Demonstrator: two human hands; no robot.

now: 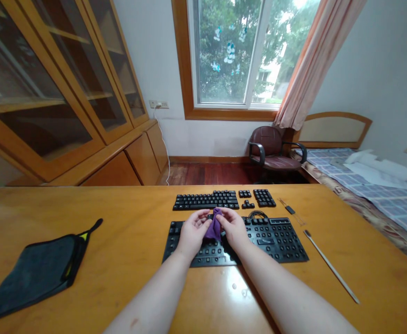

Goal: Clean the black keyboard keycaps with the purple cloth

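Note:
Both hands meet above a black keyboard [280, 241] whose keycaps are mostly off, with a few left along its top row. My right hand [234, 227] pinches a purple cloth [214, 230] that hangs over the keyboard. In the fingertips of my left hand [193, 232] is a small black keycap [210, 216], pressed against the cloth and partly hidden by it. Behind the keyboard, loose black keycaps [205, 201] lie laid out in keyboard order, with a number-pad block [264, 198] at their right.
To the right lie a wire keycap puller [289, 209] and a long thin brush [332, 266]. A folded dark grey cloth [32, 269] with black edging lies at the left on the wooden table [126, 232]. Beyond the table stands a maroon chair [271, 148].

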